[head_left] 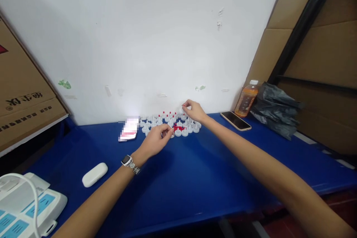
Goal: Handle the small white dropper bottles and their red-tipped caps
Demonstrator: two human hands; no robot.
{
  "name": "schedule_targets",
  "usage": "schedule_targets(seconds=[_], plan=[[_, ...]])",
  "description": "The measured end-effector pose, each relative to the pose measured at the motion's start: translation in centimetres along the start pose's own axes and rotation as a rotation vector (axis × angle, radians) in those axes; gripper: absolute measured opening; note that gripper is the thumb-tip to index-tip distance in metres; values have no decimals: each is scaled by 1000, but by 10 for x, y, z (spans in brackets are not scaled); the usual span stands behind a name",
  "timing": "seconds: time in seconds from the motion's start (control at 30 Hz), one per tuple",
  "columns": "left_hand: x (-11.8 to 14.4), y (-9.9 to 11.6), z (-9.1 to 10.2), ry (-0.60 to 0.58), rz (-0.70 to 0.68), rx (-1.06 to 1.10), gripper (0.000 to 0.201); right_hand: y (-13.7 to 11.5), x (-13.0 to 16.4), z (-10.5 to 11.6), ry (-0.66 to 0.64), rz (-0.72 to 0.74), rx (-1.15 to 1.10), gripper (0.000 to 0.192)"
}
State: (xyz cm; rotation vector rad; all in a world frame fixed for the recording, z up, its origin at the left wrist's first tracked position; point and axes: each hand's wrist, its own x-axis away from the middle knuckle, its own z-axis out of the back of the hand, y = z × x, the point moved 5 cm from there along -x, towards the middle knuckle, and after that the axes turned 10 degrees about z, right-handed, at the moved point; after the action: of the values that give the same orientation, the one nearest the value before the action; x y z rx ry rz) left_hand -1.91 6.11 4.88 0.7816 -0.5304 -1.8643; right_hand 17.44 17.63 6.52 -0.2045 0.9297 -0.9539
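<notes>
Left hand (156,139) pinches a small red tip by the white caps (170,122) on the desk (195,178); right hand (193,111) pinches one cap. Probably best keeping that cap upright and pressing the tip in straight.

Two bare forearms in view, no sleeves — both uncovered up to the frame edge. Left hand (154,142) has a wristwatch (127,161) at the wrist — dark square face, pale case, metal link band. Right hand (195,111) wears nothing visible; no rings seen, fingers slim, nails too small to tell.
</notes>
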Motion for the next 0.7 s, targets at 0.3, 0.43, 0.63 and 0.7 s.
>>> schedule_targets(seconds=[0.3,0.43,0.63,0.7], plan=[[7,2,-24,108,-54,100,30,-39,91,-15,-2,-243,-810,31],[18,7,-30,55,-62,92,24,-56,115,-31,-73,-359,-850,39],[31,24,-44,-92,-234,-147,18,-66,128,-50,-103,-362,-834,42],[33,27,-47,-79,-301,-249,16,-65,129,-52,-81,-400,-871,42]])
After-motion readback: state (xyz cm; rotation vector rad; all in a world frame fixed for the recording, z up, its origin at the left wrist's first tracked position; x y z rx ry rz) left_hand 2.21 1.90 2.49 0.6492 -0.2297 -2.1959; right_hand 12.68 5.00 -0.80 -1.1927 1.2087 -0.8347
